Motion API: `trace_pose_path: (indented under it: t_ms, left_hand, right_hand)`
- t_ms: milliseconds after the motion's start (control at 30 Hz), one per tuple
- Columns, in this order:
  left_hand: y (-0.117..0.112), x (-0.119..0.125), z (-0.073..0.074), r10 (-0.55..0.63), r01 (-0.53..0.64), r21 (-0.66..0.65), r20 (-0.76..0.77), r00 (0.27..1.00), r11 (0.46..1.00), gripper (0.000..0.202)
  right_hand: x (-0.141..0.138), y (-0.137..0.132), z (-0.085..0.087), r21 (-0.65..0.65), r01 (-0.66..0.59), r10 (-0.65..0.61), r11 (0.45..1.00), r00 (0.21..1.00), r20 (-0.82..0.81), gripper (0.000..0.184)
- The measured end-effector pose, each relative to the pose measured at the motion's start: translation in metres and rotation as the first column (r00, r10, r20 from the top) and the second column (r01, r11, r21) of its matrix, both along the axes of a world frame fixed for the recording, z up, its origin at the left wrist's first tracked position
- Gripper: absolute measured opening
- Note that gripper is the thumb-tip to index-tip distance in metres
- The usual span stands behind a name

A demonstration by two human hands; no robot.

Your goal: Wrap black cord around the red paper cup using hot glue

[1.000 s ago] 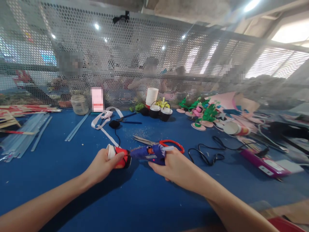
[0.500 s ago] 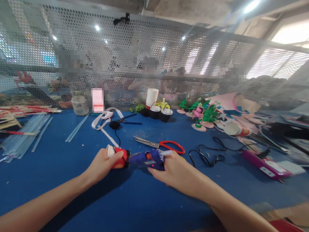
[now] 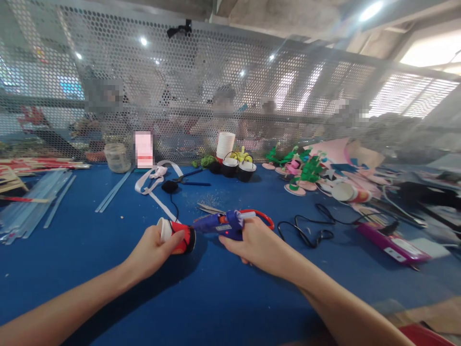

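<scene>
My left hand [image 3: 150,252] is closed around a red paper cup [image 3: 179,240] that lies sideways, its white rim to the left. Black cord or yarn is wrapped about the cup's right end. In my right hand [image 3: 259,245] I grip a blue-purple hot glue gun [image 3: 225,226] with a red light on and a pale glue stick in its back. The gun's nozzle is at the cup's dark end; whether it touches, I cannot tell. Behind the gun, partly hidden, lie red-handled scissors [image 3: 266,218]. A ball of black yarn [image 3: 169,186] trails a strand toward the cup.
Pale glue sticks [image 3: 39,204] lie at left near a glass jar [image 3: 117,157]. Pliers [image 3: 194,183], white ribbon [image 3: 142,185], stacked cups [image 3: 226,145], small black buckets [image 3: 247,172] and green felt pieces [image 3: 311,168] stand farther back. A black cable [image 3: 306,235] runs to a purple power strip [image 3: 389,245].
The glue gun has risen slightly and its nozzle is now at the upper part of the cup's dark end. The cup has tilted, and the gun covers more of the scissors.
</scene>
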State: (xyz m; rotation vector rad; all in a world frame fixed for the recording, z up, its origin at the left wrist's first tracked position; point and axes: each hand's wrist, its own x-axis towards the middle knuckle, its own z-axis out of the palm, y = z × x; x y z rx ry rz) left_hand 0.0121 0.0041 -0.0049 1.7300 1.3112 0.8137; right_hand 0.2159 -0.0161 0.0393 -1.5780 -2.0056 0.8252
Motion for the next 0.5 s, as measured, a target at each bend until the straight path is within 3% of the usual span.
trace_pose_path:
  t_ms: [133,333,433,500]
  left_hand:
    - [-0.001,-0.001,0.000,-0.002,0.005,0.042,-0.062,0.998,0.999,0.033]
    - [-0.004,0.001,0.002,-0.033,0.042,0.094,-0.093,0.995,0.995,0.028]
    - [-0.006,0.002,0.003,-0.040,0.054,0.140,-0.095,0.995,0.989,0.028]
    - [-0.007,0.003,0.005,-0.043,0.056,0.146,-0.096,0.994,0.988,0.030]
  right_hand:
    - [-0.002,0.003,-0.004,-0.004,0.019,-0.019,1.000,0.998,-0.053,0.016]
    - [0.005,0.014,-0.005,-0.115,0.005,-0.017,0.993,0.994,-0.103,0.023]
    - [0.017,0.029,-0.006,-0.061,0.039,-0.052,0.997,0.971,-0.233,0.015]
    - [0.026,0.041,-0.008,0.010,0.145,-0.138,0.989,0.959,-0.246,0.015]
